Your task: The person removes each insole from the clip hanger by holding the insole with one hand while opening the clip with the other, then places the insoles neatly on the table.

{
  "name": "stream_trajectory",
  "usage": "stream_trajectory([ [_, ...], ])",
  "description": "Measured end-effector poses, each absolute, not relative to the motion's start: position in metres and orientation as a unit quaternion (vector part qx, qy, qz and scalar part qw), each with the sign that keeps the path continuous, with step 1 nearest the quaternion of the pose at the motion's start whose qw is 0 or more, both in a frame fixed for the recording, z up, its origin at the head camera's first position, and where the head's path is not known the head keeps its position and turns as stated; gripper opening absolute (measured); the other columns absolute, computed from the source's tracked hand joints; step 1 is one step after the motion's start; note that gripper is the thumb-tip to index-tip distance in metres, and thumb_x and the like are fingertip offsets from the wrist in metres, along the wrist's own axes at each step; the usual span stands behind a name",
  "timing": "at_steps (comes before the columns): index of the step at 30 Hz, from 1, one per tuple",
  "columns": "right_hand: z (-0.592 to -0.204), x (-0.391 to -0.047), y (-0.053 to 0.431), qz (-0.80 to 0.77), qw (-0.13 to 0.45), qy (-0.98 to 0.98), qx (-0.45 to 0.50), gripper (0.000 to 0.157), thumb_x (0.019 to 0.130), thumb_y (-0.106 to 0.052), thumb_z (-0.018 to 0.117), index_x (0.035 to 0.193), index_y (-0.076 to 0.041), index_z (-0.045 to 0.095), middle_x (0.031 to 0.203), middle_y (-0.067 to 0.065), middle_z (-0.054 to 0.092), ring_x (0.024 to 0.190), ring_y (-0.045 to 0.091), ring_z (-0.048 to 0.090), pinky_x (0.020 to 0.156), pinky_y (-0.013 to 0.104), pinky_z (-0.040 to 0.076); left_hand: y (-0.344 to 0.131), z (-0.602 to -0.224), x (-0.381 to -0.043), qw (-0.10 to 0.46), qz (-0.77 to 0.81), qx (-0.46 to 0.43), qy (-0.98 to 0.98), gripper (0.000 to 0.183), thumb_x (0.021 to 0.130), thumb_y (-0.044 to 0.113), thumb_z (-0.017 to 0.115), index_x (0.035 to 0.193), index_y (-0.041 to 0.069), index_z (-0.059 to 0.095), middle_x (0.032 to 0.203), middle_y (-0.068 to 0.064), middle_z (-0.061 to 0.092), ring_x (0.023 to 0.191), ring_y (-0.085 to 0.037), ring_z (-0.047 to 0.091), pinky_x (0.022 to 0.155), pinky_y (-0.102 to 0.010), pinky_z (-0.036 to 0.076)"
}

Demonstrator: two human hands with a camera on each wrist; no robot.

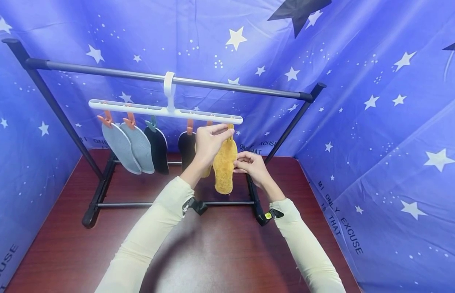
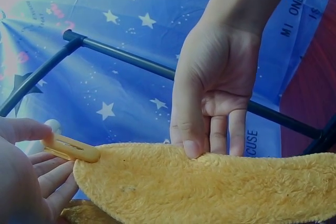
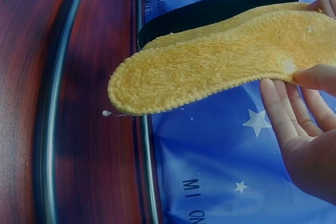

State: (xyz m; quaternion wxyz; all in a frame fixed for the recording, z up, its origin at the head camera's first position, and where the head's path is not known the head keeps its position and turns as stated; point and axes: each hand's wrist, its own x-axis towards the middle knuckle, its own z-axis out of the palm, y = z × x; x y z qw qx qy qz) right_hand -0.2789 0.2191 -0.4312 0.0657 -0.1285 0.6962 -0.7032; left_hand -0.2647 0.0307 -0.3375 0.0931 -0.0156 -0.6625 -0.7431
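Head view: the left hand (image 1: 207,143) pinches a yellow clip (image 2: 72,148) atop a yellow insole (image 1: 224,171), the right hand (image 1: 253,166) pinches its edge. The insole hangs under the right end of a white hanger (image 1: 139,108) on a black rack (image 1: 220,85)

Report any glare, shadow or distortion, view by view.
Head: pale sheen on the table, dark shadow beside the left sleeve; left wrist: backdrop washed out toward the upper left, with pinkish flare; right wrist: rack's lower bar bowed, likely lens distortion, and a bright spot on the front yellow insole.
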Motion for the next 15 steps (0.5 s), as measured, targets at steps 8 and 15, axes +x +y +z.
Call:
stream_trajectory([
  [8,-0.4302,-0.2783,0.2225,-0.691,0.070,0.707,-0.130,0.013,0.092,0.011,0.063,0.102,0.004,0.065,0.084,-0.001,0.070,0.076,0.010,0.071,0.078,0.040,0.065,0.0312,-0.3381,-0.2651,0.100,-0.744,-0.019,-0.660,0.031,0.085,0.013,0.082,0.114,0.002,0.077,0.109,-0.016,0.077,0.102,-0.023,0.076,0.091,-0.032,0.061],
  [15,-0.4293,-0.2779,0.2243,-0.684,0.071,0.714,-0.136,0.015,0.092,0.010,0.064,0.099,-0.003,0.067,0.084,-0.001,0.072,0.077,0.011,0.072,0.087,0.057,0.059,0.0318,-0.3388,-0.2663,0.104,-0.749,-0.017,-0.654,0.030,0.086,0.012,0.081,0.113,0.001,0.077,0.107,-0.017,0.077,0.101,-0.024,0.076,0.090,-0.032,0.061],
])
